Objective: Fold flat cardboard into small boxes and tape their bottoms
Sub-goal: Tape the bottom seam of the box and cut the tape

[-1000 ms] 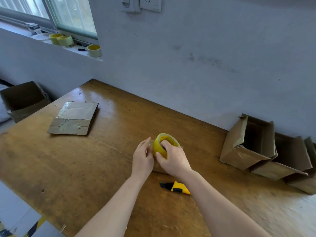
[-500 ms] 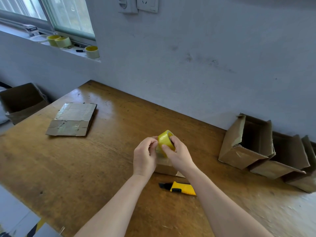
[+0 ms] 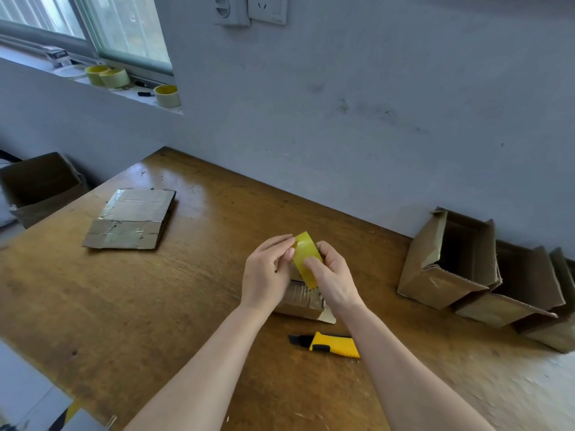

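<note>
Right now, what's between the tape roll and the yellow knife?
In the head view, the small cardboard box lies between tape roll and knife.

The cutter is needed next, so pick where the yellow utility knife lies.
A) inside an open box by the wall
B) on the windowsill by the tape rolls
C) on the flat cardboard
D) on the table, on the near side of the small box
D: the yellow utility knife lies on the wooden table, just nearer the person than the small box.
</note>
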A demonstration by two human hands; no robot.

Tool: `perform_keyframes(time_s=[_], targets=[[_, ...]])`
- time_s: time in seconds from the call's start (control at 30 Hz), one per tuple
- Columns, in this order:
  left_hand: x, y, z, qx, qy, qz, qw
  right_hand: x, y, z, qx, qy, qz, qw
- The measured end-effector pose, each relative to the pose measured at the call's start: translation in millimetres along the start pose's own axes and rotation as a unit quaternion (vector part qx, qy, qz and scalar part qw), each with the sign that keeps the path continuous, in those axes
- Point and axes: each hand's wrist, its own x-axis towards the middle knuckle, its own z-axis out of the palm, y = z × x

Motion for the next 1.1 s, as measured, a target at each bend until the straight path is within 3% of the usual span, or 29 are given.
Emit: perform_keyframes(time_s=[0.23, 0.6, 0.83, 1.1], targets=[[3.3, 1.1, -3.4, 0.074, 0.008, 0.091, 0.993, -0.2, 4.7, 3.4, -0.02, 0.006, -0.011, 1.0], [-2.2, 9.2, 2.2, 0.021, 0.03, -0.064, 0.997, -3.3, 9.0, 13.8, -0.071, 0.023, -0.023, 0.997], [-7.2, 1.9, 4.3, 0.038, 0.002, -0.1, 0.994, 4.2, 10.3, 14.0, -0.116, 0.019, -0.03, 0.993], [-8.7, 2.3, 0.5, 0.039, 0.038, -0.1, 0.993, 3.6, 9.5, 14.4, -0.144, 0.012, -0.05, 0.988]])
